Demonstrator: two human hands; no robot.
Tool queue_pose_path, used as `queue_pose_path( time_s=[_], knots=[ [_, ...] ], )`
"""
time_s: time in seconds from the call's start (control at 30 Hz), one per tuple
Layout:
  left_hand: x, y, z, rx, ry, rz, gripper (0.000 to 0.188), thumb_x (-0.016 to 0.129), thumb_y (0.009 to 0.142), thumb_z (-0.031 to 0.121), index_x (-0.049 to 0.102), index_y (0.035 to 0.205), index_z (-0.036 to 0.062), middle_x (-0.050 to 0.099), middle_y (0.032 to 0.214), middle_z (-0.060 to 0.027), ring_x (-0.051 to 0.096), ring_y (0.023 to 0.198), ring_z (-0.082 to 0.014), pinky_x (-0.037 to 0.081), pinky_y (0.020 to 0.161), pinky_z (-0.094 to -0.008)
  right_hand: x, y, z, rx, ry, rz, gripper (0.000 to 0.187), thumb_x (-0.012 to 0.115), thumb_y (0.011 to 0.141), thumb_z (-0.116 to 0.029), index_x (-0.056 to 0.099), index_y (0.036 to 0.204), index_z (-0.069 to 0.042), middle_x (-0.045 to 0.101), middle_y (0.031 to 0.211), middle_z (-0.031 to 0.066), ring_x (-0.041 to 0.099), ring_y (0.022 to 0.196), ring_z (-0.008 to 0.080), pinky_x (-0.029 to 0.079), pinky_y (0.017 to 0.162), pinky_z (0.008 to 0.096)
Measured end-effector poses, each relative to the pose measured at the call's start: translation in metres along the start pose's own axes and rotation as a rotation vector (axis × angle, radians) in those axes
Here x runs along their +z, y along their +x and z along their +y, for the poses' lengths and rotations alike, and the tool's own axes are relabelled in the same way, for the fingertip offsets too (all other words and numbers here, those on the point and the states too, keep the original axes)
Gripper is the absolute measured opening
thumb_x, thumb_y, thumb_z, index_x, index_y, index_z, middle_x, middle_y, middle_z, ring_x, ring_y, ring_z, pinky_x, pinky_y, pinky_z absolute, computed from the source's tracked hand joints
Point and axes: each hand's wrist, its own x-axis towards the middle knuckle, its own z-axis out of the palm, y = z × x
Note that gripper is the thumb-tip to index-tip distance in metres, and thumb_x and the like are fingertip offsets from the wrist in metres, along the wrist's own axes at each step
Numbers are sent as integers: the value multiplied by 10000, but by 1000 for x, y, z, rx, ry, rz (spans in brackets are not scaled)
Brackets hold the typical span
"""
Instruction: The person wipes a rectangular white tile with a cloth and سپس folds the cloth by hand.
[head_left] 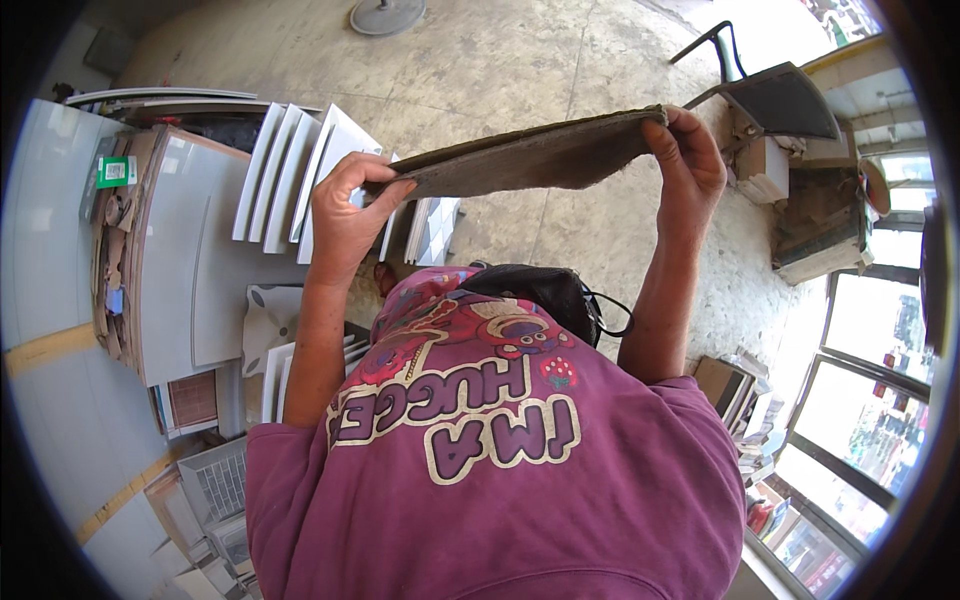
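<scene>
A grey-brown cloth with a rough, fuzzy surface is stretched out in front of me, folded along its upper edge. My left hand pinches one end between thumb and fingers. At the other end, the upper corner is gripped by my right hand, thumb on the near side. Between the hands the cloth hangs a little, with its right end higher than the left. Both forearms reach forward, and the cloth is off the floor.
White tile panels stand on edge at the left, beside large leaning grey slabs. A black bag hangs at my front. Right of me are a dark chair and a dusty box-like stand. A round base rests on the far concrete floor.
</scene>
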Motion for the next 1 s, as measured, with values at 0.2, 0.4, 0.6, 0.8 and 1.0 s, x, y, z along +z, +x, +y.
queue_pose_path(
  time_s=[0.2, 0.4, 0.6, 0.8, 1.0],
  knots=[
    [-19, -3, 18, -105, -191, 0, 177, 729, 711, -12, 630, 853, 24, 615, 841, -22, 546, 769, -75, 440, 701, -214, -4, -2, -17, 9, 80, -29, 167, 667, 801, -12, 627, 963, -13, 624, 863, -6, 561, 785, 59, 451, 733, 198],
    [-26, 14, 33, -118, 12, -73, 163, 687, 769, 12, 647, 926, 8, 623, 839, -18, 543, 772, -74, 441, 714, -210, -4, 8, -13, 115, -51, -60, 126, 642, 811, -16, 624, 935, -28, 615, 845, -16, 554, 792, 52, 437, 731, 195],
    [-36, 16, 26, -60, 26, -14, 96, 669, 775, 21, 635, 865, 16, 615, 773, -24, 544, 727, -86, 438, 678, -223, 7, 14, -4, 120, 66, -210, 139, 657, 809, -35, 619, 942, -28, 620, 851, -16, 548, 807, 52, 431, 746, 198],
    [-51, 35, 26, -39, 11, 191, 76, 637, 833, 73, 605, 876, 19, 596, 797, 5, 531, 741, -89, 440, 716, -225, 25, 12, 9, 91, 220, -220, 118, 628, 846, -72, 623, 961, -42, 629, 870, -4, 568, 836, 77, 455, 783, 226],
    [-59, 41, 42, 37, -2, 214, 84, 587, 879, 97, 586, 927, 28, 624, 880, -24, 539, 853, -90, 424, 800, -224, 30, 8, 31, 214, 211, -294, 110, 639, 842, -84, 620, 935, -30, 618, 847, -19, 552, 823, 63, 441, 758, 208]
  ],
)
